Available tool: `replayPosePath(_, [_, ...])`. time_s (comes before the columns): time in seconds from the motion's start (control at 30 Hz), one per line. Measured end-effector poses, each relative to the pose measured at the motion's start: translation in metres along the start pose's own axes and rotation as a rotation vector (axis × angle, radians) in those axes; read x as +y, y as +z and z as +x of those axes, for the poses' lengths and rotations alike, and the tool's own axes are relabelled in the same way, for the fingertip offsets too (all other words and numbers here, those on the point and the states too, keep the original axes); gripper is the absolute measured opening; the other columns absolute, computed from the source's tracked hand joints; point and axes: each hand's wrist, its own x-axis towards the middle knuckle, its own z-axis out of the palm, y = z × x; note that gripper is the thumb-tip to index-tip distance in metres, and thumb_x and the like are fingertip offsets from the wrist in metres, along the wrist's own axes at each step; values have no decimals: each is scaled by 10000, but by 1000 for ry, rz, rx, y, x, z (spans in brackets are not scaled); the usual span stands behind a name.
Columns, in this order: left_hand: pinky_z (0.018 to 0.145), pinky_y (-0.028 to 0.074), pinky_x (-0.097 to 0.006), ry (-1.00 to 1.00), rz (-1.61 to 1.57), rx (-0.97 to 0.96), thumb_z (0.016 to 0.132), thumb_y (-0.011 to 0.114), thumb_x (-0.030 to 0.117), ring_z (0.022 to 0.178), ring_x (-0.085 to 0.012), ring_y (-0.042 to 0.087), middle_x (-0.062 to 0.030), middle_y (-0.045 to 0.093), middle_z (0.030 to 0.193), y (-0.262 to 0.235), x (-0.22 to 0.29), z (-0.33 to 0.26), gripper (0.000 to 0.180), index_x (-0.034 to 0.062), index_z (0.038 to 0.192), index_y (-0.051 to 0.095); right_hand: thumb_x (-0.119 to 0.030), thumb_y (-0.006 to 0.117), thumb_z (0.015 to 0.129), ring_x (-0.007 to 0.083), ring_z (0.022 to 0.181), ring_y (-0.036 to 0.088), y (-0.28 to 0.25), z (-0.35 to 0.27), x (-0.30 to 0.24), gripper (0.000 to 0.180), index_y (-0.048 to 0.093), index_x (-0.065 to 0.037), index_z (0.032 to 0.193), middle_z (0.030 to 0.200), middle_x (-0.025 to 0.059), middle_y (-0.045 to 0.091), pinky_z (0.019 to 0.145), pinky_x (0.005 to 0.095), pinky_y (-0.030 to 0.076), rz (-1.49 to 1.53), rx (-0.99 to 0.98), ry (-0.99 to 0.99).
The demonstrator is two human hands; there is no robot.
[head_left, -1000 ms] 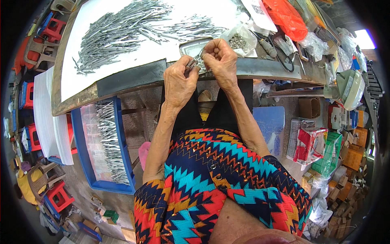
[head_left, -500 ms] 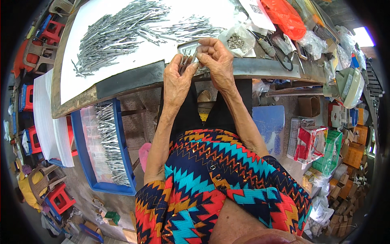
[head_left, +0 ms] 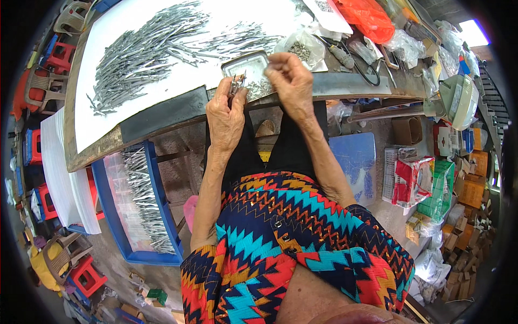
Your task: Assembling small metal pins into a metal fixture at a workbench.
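Note:
My left hand [head_left: 225, 116] is at the table's near edge, thumb and fingers closed on several thin metal pieces [head_left: 236, 83] that point upward. To its right, my right hand [head_left: 294, 83] is held with fingertips drawn together; whatever is between them is too small to make out. A shallow metal tray [head_left: 244, 56] lies just beyond and between my hands, with tiny metal parts [head_left: 260, 88] in its near right part. Farther left spreads a big pile of slim grey metal strips [head_left: 143, 56] on white sheeting, and a smaller, looser pile [head_left: 243, 40] is behind the tray.
A clear plastic bag [head_left: 313, 40] of small metal parts sits right of the tray, near a cable-ended tool [head_left: 342, 55] and an orange-red bag [head_left: 369, 19]. Below the table at left stands a blue tray [head_left: 174, 229] of metal strips. A blue stool [head_left: 353, 162] is at right.
My right hand has moved right, away from my left hand, uncovering more of the tray. My left hand, still gripping the metal pieces, has shifted slightly left and nearer. The whole view has shifted a little.

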Motion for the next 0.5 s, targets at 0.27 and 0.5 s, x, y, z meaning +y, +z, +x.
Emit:
replayPosePath(0.27, [533,368,-202,23,31,-8,841,531,71,592,-55,442,18,485,648,-1,-2,0,167,13,993,569,-51,520,739,317,720,580,-49,38,34,149,564,-4,873,809,175,579,665,368,459,-678,116,-311])
replayPosePath(0.5, [476,345,-216,40,-115,30,840,534,83,553,-51,417,14,471,615,0,3,2,118,5,924,564,-88,543,750,329,723,559,-53,52,41,85,576,-25,799,792,153,563,643,390,431,-915,-183,-302])
